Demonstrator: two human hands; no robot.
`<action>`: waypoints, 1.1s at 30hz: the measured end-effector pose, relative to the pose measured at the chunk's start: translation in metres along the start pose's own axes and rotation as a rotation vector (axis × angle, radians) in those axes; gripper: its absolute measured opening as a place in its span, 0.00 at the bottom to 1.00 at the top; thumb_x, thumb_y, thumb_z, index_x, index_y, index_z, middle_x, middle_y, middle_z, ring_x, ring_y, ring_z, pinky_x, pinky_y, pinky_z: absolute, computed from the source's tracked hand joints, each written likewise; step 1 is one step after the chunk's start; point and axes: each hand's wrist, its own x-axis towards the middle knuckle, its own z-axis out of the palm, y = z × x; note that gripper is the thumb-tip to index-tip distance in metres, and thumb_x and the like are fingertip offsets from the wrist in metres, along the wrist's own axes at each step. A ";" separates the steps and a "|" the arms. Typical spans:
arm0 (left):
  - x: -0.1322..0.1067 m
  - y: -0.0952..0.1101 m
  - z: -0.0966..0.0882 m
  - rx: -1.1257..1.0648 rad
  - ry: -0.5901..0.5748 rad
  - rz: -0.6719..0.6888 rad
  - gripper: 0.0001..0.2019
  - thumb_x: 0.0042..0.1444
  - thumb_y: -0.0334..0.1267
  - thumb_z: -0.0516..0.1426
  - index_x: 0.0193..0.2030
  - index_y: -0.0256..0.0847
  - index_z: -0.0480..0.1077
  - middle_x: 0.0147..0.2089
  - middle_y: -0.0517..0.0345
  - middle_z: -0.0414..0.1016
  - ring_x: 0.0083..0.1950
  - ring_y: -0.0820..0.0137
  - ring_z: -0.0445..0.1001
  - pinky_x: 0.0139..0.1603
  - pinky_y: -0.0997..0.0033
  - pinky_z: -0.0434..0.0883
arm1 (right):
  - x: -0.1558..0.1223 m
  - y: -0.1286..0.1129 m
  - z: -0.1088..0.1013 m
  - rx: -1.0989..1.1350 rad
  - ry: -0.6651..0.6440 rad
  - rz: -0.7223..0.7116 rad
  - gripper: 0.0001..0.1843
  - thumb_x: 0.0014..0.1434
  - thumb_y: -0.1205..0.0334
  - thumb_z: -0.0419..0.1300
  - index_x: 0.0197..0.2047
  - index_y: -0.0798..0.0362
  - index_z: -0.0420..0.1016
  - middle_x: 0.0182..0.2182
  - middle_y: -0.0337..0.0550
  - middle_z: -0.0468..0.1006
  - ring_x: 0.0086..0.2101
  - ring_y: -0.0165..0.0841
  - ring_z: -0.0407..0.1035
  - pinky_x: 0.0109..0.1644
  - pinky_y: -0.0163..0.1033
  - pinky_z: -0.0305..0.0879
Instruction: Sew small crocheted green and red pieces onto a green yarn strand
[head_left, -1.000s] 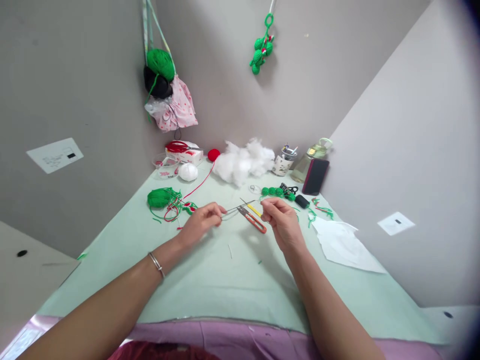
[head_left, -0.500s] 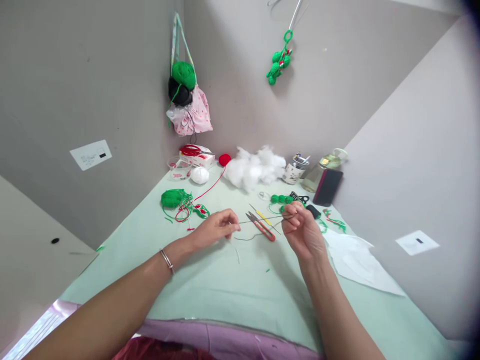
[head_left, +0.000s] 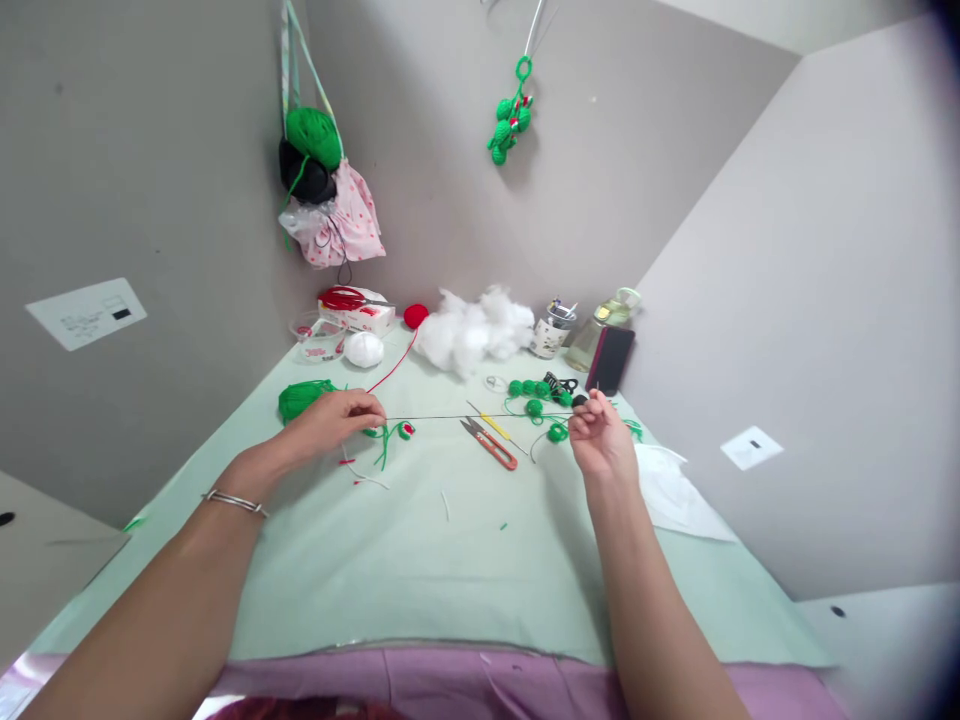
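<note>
A thin dark thread (head_left: 439, 417) runs taut between my two hands, above the table. My left hand (head_left: 341, 415) pinches its left end, with fingers closed. Just beside those fingertips is a small green and red crochet piece (head_left: 406, 430) with loose green strands; whether the fingers also touch it I cannot tell. The thread's other end is in the closed fingers of my right hand (head_left: 606, 440). A thin tip sticks up above them, too small to name. Between the hands lie orange thread snips (head_left: 491, 447) and a yellow-handled crochet hook (head_left: 495, 427).
Behind are green yarn (head_left: 304, 399), a white ball (head_left: 364, 349), red yarn (head_left: 415, 316), fluffy stuffing (head_left: 476, 332), a pen cup (head_left: 551, 333) and a phone (head_left: 611, 359). Green crocheted balls (head_left: 534, 408) lie near my right hand. White cloth (head_left: 679, 500) lies at right.
My hands have moved apart, the left one further left, and the thread between them is longer and straighter. The green and red piece now shows beside my left fingertips. The view has shifted.
</note>
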 end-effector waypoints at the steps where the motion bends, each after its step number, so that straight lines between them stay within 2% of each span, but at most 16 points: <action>1: 0.000 -0.002 -0.001 0.014 0.022 -0.019 0.10 0.52 0.45 0.58 0.30 0.42 0.76 0.33 0.58 0.73 0.28 0.72 0.64 0.27 0.74 0.60 | 0.002 -0.001 -0.002 -0.018 0.023 -0.020 0.08 0.54 0.67 0.65 0.32 0.54 0.68 0.17 0.26 0.63 0.17 0.17 0.59 0.16 0.22 0.51; 4: 0.002 -0.004 -0.002 0.029 0.062 -0.065 0.09 0.49 0.44 0.60 0.29 0.43 0.77 0.37 0.58 0.72 0.26 0.74 0.63 0.25 0.74 0.59 | 0.006 -0.001 -0.007 -0.035 0.063 -0.061 0.08 0.54 0.66 0.65 0.31 0.53 0.68 0.18 0.27 0.65 0.17 0.18 0.60 0.18 0.23 0.53; 7: 0.001 0.002 -0.002 -0.001 0.065 -0.082 0.08 0.47 0.44 0.61 0.28 0.42 0.76 0.34 0.59 0.72 0.26 0.75 0.62 0.24 0.74 0.58 | 0.007 -0.001 -0.009 -0.045 0.092 -0.086 0.09 0.52 0.64 0.66 0.32 0.53 0.69 0.20 0.28 0.67 0.18 0.19 0.61 0.18 0.23 0.54; 10: -0.002 0.012 0.000 -0.078 0.010 -0.083 0.10 0.49 0.46 0.60 0.29 0.42 0.75 0.31 0.60 0.72 0.28 0.73 0.64 0.26 0.74 0.59 | 0.005 -0.001 -0.007 -0.131 0.138 -0.173 0.10 0.50 0.62 0.68 0.34 0.53 0.72 0.26 0.32 0.74 0.23 0.20 0.66 0.23 0.24 0.61; 12: -0.004 0.018 0.003 -0.121 -0.046 -0.064 0.12 0.51 0.48 0.59 0.31 0.41 0.75 0.31 0.59 0.73 0.30 0.72 0.65 0.28 0.75 0.60 | 0.002 0.001 -0.003 -0.206 0.117 -0.230 0.12 0.48 0.60 0.69 0.34 0.54 0.73 0.28 0.34 0.76 0.26 0.21 0.69 0.25 0.25 0.63; 14: -0.005 0.022 0.008 -0.149 -0.098 -0.059 0.14 0.52 0.50 0.59 0.32 0.41 0.76 0.31 0.59 0.73 0.30 0.72 0.65 0.28 0.75 0.59 | -0.003 0.005 0.002 -0.252 0.024 -0.215 0.14 0.46 0.59 0.70 0.33 0.54 0.72 0.25 0.33 0.74 0.22 0.20 0.65 0.22 0.24 0.58; 16: -0.006 0.024 0.015 -0.175 -0.150 -0.069 0.15 0.53 0.51 0.58 0.34 0.41 0.76 0.29 0.59 0.71 0.28 0.73 0.62 0.26 0.75 0.56 | -0.012 0.013 0.009 -0.297 -0.097 -0.153 0.15 0.46 0.57 0.71 0.31 0.55 0.71 0.21 0.30 0.71 0.16 0.17 0.56 0.18 0.25 0.50; 18: -0.007 0.026 0.025 -0.217 -0.202 -0.066 0.15 0.53 0.51 0.59 0.34 0.41 0.76 0.28 0.60 0.71 0.26 0.74 0.60 0.24 0.75 0.55 | -0.026 0.027 0.017 -0.389 -0.230 -0.093 0.15 0.49 0.56 0.69 0.31 0.55 0.69 0.23 0.32 0.73 0.14 0.16 0.50 0.16 0.26 0.46; 21: -0.008 0.030 0.041 -0.280 -0.253 -0.034 0.14 0.52 0.51 0.60 0.32 0.41 0.76 0.29 0.60 0.71 0.27 0.74 0.62 0.27 0.74 0.57 | -0.058 0.051 0.033 -0.556 -0.488 0.055 0.14 0.56 0.53 0.64 0.34 0.53 0.67 0.33 0.38 0.80 0.15 0.17 0.54 0.18 0.28 0.49; 24: -0.010 0.035 0.051 -0.335 -0.248 0.014 0.13 0.51 0.49 0.61 0.30 0.40 0.76 0.30 0.60 0.72 0.31 0.72 0.65 0.32 0.74 0.61 | -0.086 0.068 0.046 -0.662 -0.719 0.268 0.14 0.59 0.50 0.62 0.36 0.51 0.66 0.36 0.41 0.80 0.21 0.24 0.67 0.25 0.32 0.62; 26: -0.011 0.038 0.053 -0.354 -0.227 0.008 0.12 0.52 0.48 0.60 0.30 0.40 0.75 0.30 0.60 0.72 0.31 0.72 0.65 0.32 0.74 0.61 | -0.094 0.071 0.050 -0.715 -0.784 0.310 0.15 0.59 0.49 0.61 0.36 0.52 0.67 0.31 0.39 0.78 0.25 0.27 0.70 0.31 0.34 0.66; 28: -0.011 0.039 0.051 -0.350 -0.212 -0.029 0.13 0.53 0.48 0.59 0.31 0.40 0.74 0.27 0.62 0.68 0.27 0.74 0.61 0.28 0.75 0.58 | -0.093 0.069 0.050 -0.752 -0.798 0.257 0.14 0.58 0.50 0.62 0.34 0.53 0.68 0.24 0.36 0.74 0.24 0.27 0.67 0.32 0.34 0.64; 31: -0.012 0.040 0.049 -0.370 -0.232 -0.045 0.13 0.53 0.49 0.59 0.32 0.40 0.74 0.23 0.64 0.60 0.26 0.74 0.57 0.26 0.75 0.56 | -0.083 0.064 0.046 -0.768 -0.753 0.140 0.13 0.58 0.53 0.63 0.33 0.53 0.68 0.21 0.34 0.70 0.23 0.25 0.61 0.30 0.33 0.59; 33: -0.012 0.039 0.050 -0.428 -0.257 -0.039 0.14 0.54 0.50 0.59 0.31 0.39 0.74 0.23 0.63 0.59 0.27 0.74 0.57 0.27 0.75 0.57 | -0.079 0.062 0.044 -0.759 -0.703 0.102 0.12 0.59 0.54 0.62 0.33 0.53 0.68 0.21 0.34 0.69 0.24 0.25 0.59 0.30 0.33 0.57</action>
